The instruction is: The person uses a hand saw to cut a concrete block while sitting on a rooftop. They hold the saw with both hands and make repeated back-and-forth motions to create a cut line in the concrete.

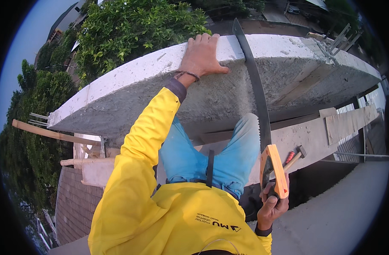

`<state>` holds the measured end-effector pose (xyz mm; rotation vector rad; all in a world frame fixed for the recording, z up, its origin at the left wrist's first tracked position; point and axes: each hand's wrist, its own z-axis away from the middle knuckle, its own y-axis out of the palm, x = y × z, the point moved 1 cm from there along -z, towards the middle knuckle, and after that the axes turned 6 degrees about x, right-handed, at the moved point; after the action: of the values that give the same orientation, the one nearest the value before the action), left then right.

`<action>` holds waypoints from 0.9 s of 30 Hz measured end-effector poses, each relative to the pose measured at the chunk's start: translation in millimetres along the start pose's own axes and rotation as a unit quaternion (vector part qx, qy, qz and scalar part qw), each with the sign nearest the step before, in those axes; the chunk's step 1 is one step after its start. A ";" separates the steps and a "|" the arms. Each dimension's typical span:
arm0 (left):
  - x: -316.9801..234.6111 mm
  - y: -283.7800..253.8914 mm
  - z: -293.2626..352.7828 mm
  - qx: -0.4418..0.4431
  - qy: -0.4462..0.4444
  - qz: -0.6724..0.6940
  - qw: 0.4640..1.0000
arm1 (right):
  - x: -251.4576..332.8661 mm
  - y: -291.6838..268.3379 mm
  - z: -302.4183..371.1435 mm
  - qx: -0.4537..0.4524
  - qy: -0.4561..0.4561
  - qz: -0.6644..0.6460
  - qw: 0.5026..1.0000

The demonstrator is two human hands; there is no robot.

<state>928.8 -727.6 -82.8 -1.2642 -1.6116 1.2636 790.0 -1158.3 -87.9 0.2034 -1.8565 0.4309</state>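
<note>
A long hand saw (258,91) with a dark blade and orange-and-black handle crosses the top edge of a wall (147,63). The wall's top is white and its near face is rough grey. Near the lower right, my right hand (273,202) is closed around the saw handle. The blade sits in or against the white edge, its tip sticking out beyond the far side; how deep it has cut I cannot tell. My left hand (203,55) lies on the wall just left of the blade, fingers over the top and thumb spread along the near face.
A hammer (297,157) with a wooden handle and a red-handled tool (289,157) lie on a grey ledge right of the saw. Metal bars (343,40) jut from the wall's right end. At left a wooden plank (54,132) sticks out above roof tiles (77,204). Trees stand beyond.
</note>
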 end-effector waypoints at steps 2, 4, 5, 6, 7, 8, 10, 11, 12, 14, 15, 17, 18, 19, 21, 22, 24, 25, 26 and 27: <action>-2.4 -0.7 0.5 0.008 -0.008 0.000 1.000 | 4.3 18.4 -35.5 0.020 -0.011 0.012 1.000; -4.0 -3.7 1.7 0.008 -0.013 -0.007 1.000 | -11.9 57.8 -107.6 0.019 -0.077 0.013 0.997; -4.9 -5.8 2.0 0.000 -0.011 -0.008 1.000 | -25.4 79.7 -154.2 0.034 -0.079 0.014 0.996; -6.2 -6.9 3.5 0.004 -0.014 -0.010 1.000 | -40.0 98.4 -193.9 0.026 -0.135 0.064 0.988; -6.1 -9.5 3.7 -0.006 -0.007 0.000 1.000 | -53.8 103.7 -212.8 0.038 -0.132 0.061 0.989; -4.9 -11.6 3.4 0.001 -0.003 0.008 1.000 | -65.5 103.9 -224.9 0.050 -0.168 0.053 0.983; -5.6 -9.8 6.6 0.015 0.000 0.016 1.000 | -78.4 95.7 -197.4 0.039 -0.170 0.073 0.982; -3.9 -9.1 5.0 0.015 0.000 0.010 1.000 | -80.6 83.1 -176.5 0.045 -0.166 0.098 0.980; -2.4 -7.8 2.4 0.011 -0.002 0.004 1.000 | -76.8 65.4 -139.3 0.060 -0.096 0.049 0.992; -1.6 -3.2 2.0 -0.012 0.007 0.004 1.000 | -55.8 21.7 -58.1 0.039 0.012 0.070 0.997; -0.7 -1.5 1.7 -0.003 0.002 0.009 1.000 | -39.2 6.1 -24.8 0.034 -0.008 0.043 0.998; -1.1 0.8 1.6 -0.001 -0.010 0.006 1.000 | -5.9 -6.2 11.0 0.029 -0.017 0.037 0.999; -1.8 1.0 1.2 -0.009 -0.014 0.000 1.000 | 2.0 0.1 3.8 0.028 -0.042 0.042 0.998; -2.7 0.8 1.9 -0.014 -0.011 -0.005 1.000 | 13.9 10.5 -9.7 0.023 -0.084 0.043 0.995; -3.4 -1.3 1.6 0.000 -0.011 -0.016 1.000 | 4.9 47.1 -82.2 0.043 -0.117 0.050 0.991; -4.1 -2.6 2.5 0.006 -0.014 -0.020 1.000 | -12.0 71.3 -126.0 0.028 -0.093 0.039 0.994; -4.1 -6.4 3.7 -0.010 0.001 -0.003 1.000 | -39.9 103.1 -197.5 0.030 -0.151 0.054 0.987; -3.5 -7.7 4.0 -0.002 -0.001 0.001 1.000 | -55.6 108.7 -213.6 0.023 -0.163 0.064 0.984; -2.6 -8.6 4.1 -0.020 0.012 -0.003 1.000 | -67.4 106.0 -209.9 0.044 -0.199 0.076 0.976; -1.2 -8.8 3.0 -0.027 0.017 -0.009 0.999 | -76.9 101.2 -205.1 0.032 -0.158 0.072 0.984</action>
<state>924.0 -729.9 -75.1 -1.2940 -1.6389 1.1875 959.9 -990.8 -124.2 0.1901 -2.1794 0.5843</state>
